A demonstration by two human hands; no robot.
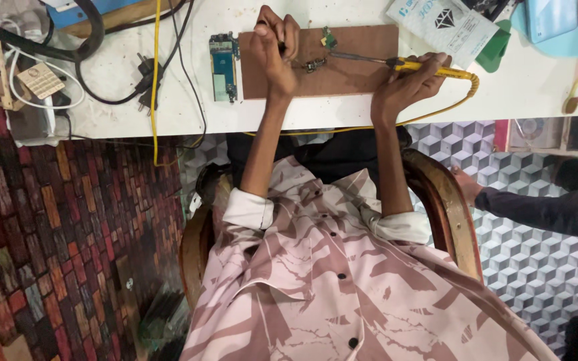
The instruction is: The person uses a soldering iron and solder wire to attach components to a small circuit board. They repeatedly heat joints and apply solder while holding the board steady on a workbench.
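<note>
White worktop (342,110) seen along frame top; brown board (342,77) laid centre, circuit board (223,67) left, black cables (112,93) upper left.

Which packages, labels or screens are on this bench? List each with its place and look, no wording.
Flat white packet: top edge, right of the brown board, tilted, dark diamond picture and blue corner mark.
Opened phone: left of the board, upright, blue-green inner face with a pale strip.
Small beige keypad piece: far left, among white cables, tilted.
</note>
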